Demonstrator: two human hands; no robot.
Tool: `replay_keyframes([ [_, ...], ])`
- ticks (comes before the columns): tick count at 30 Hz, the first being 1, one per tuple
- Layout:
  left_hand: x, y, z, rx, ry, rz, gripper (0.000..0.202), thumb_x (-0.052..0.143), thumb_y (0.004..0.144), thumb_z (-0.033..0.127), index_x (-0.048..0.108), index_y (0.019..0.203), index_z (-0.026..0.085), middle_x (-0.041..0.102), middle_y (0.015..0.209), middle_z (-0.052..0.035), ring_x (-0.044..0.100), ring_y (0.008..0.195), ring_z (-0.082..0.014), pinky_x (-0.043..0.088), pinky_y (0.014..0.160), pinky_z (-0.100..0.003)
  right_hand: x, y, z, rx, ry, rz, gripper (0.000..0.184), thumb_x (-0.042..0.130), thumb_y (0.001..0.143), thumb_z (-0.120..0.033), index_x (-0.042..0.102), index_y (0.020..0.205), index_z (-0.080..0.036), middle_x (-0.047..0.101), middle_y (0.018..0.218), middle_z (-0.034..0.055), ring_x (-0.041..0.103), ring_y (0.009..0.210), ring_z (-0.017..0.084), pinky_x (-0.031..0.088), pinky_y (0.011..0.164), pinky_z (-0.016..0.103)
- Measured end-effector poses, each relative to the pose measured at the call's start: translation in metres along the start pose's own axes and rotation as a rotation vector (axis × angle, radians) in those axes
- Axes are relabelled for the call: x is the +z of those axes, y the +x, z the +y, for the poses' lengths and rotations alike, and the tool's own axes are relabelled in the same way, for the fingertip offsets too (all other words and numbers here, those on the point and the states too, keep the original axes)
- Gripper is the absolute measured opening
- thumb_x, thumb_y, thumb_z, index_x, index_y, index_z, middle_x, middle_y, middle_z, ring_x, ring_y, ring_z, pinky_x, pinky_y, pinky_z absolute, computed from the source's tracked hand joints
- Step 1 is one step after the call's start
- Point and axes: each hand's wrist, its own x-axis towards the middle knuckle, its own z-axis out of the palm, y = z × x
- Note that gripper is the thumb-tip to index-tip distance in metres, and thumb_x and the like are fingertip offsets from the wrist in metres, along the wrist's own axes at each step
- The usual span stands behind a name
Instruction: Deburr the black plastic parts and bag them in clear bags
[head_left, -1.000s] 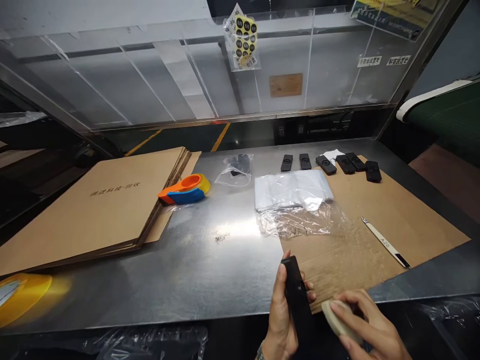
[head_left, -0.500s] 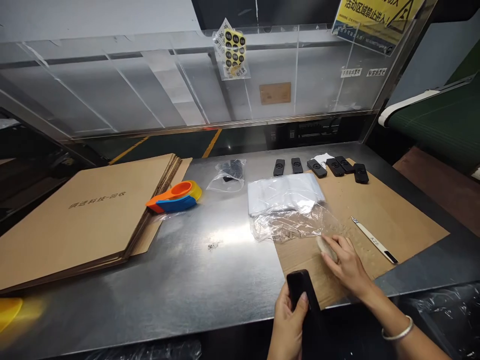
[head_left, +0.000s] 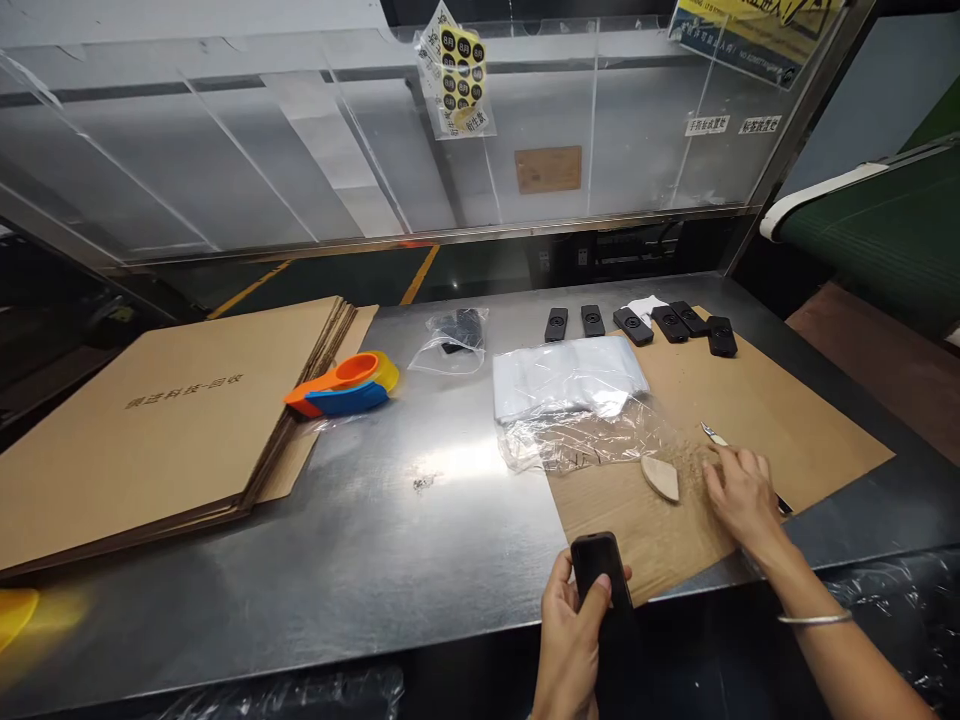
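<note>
In the head view my left hand (head_left: 571,625) grips a slim black handheld case (head_left: 598,560) near the table's front edge, thumb pressed on its face. My right hand (head_left: 744,497) is over a white-handled craft knife (head_left: 718,438) lying on the cardboard sheet. Its fingers curl onto the handle and hide the middle; the blade tip and dark rear end stick out. Left of that hand rests a beige, wedge-shaped pad (head_left: 660,478), touched by neither hand. Fine crumbs are scattered around it on the cardboard (head_left: 810,425).
Several black devices (head_left: 592,321) line the back. A stack of clear plastic bags (head_left: 570,380) lies before them. Further left are a bagged black item (head_left: 459,335), an orange and blue tape dispenser (head_left: 345,385) and stacked cardboard (head_left: 180,420). A conveyor (head_left: 877,215) stands at right.
My right hand has let go of the beige pad, leaving it on the cardboard, and moved right onto the craft knife. My left hand still holds the black case. The view has tilted slightly.
</note>
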Motion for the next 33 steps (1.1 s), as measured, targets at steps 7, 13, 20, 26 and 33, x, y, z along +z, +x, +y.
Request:
replay_keyframes([
  [7,0.001,-0.001,0.004,-0.049,0.017,-0.076,0.042,0.076,0.063,0.035,0.061,0.095,0.013,0.07,0.073,-0.011,0.061,0.058,-0.0176,0.043,0.053,-0.025,-0.042,-0.003,-0.031,-0.031,0.208,-0.127,0.035,0.039,0.089,-0.041,0.061,0.103,-0.017,0.058,0.095,0.0118,0.056,0.086,0.024,0.046,0.074,0.038],
  [13,0.002,-0.008,0.005,-0.008,0.077,-0.345,0.033,0.072,0.067,0.035,0.062,0.091,0.014,0.068,0.067,-0.0073,0.06,0.057,-0.018,0.045,0.054,-0.027,-0.075,-0.025,-0.114,-0.266,0.921,-0.743,0.026,0.052,0.088,-0.039,0.061,0.104,-0.02,0.053,0.092,0.0049,0.052,0.07,0.012,0.045,0.063,0.025],
  [20,0.004,-0.013,0.012,-0.023,0.085,-0.371,0.03,0.074,0.065,0.032,0.065,0.087,0.014,0.065,0.061,-0.0052,0.056,0.049,-0.0138,0.04,0.048,-0.023,-0.067,-0.028,-0.113,-0.193,1.097,-0.769,0.024,0.058,0.083,-0.04,0.063,0.095,-0.019,0.049,0.085,0.0027,0.045,0.066,0.011,0.04,0.059,0.024],
  [26,0.001,-0.012,0.006,-0.033,0.093,-0.426,0.027,0.071,0.068,0.032,0.063,0.087,0.014,0.067,0.061,-0.0054,0.056,0.048,-0.0128,0.039,0.048,-0.023,-0.065,-0.033,-0.109,-0.131,1.151,-0.77,0.024,0.061,0.081,-0.042,0.06,0.078,-0.018,0.048,0.078,0.001,0.045,0.066,0.011,0.038,0.059,0.024],
  [33,0.0,-0.008,-0.003,-0.048,0.136,-0.426,0.031,0.073,0.067,0.037,0.063,0.086,0.015,0.066,0.057,-0.0054,0.056,0.047,-0.0127,0.038,0.049,-0.023,-0.065,-0.04,-0.108,-0.145,1.073,-0.717,0.03,0.056,0.083,-0.047,0.057,0.077,-0.018,0.049,0.078,0.001,0.046,0.066,0.011,0.04,0.059,0.024],
])
